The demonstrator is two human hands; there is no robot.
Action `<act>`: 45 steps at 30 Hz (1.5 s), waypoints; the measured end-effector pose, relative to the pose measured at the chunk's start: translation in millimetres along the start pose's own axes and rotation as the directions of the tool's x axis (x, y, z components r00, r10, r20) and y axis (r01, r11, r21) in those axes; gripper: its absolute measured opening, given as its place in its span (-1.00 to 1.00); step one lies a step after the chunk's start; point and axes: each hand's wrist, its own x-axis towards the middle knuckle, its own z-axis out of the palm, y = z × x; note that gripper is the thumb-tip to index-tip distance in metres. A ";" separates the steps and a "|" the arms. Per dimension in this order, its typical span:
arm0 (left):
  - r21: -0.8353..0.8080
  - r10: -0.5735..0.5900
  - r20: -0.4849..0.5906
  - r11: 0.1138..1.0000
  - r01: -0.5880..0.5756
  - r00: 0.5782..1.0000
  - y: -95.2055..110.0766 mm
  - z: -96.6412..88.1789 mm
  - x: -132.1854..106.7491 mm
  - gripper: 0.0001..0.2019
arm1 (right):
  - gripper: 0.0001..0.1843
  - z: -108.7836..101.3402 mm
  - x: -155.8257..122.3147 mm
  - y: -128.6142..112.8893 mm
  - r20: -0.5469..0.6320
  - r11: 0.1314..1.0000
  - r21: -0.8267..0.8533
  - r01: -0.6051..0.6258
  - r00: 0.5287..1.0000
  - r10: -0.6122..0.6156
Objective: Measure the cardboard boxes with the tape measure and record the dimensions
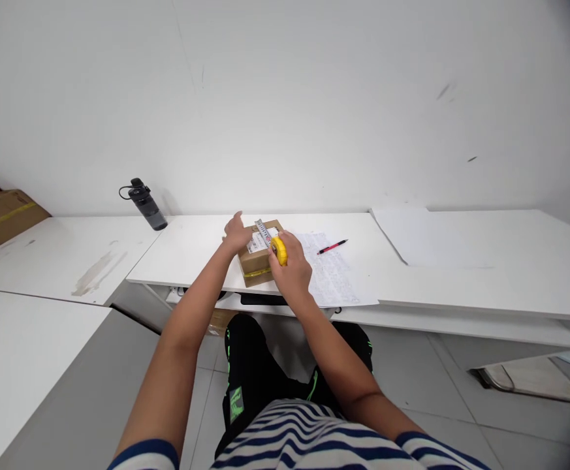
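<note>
A small brown cardboard box (254,264) with a white label on top lies at the front edge of the white desk. My right hand (294,274) is closed round a yellow tape measure (279,250) above the box's right side. Its metal blade (263,232) is pulled out and extends across the box top toward the far edge. At the box's far left corner is my left hand (236,234), fingers apart, with the thumb side against the box. Whether its hidden fingers press on the box's side I cannot tell.
Right of the box, a handwritten sheet (331,281) overhangs the desk edge, with a red and black pen (332,247) on it. Blank white paper (407,238) lies farther right. A dark water bottle (148,205) stands at left; larger cartons (8,212) are at far left.
</note>
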 end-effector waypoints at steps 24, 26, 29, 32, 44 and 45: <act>0.316 0.100 0.226 0.933 -0.170 0.969 27.6 21.4 11.8 -0.53 | -0.50 24.7 -12.2 21.2 0.108 0.985 -0.110 0.129 0.987 -0.117; 0.313 0.101 0.220 0.935 -0.168 0.970 28.0 22.3 10.9 -0.53 | -0.51 24.0 -13.0 20.9 0.102 0.985 -0.112 0.134 0.987 -0.123; 0.308 0.103 0.214 0.936 -0.168 0.971 29.1 22.2 9.1 -0.52 | -0.54 20.8 -18.2 18.8 0.076 0.982 -0.127 0.141 0.988 -0.132; 0.297 0.104 0.213 0.940 -0.166 0.972 29.9 20.9 8.2 -0.52 | -0.53 20.2 -20.9 17.2 0.072 0.982 -0.134 0.132 0.990 -0.123; 0.052 0.078 0.096 0.995 -0.084 0.992 19.7 8.8 -2.9 -0.30 | -0.48 -4.6 -17.7 29.3 -0.057 0.994 -0.013 0.107 0.993 -0.108; 0.015 0.073 0.076 0.997 -0.074 0.994 13.4 4.1 -1.4 -0.30 | -0.48 -10.2 -17.2 32.2 -0.106 0.995 0.001 0.100 0.989 -0.099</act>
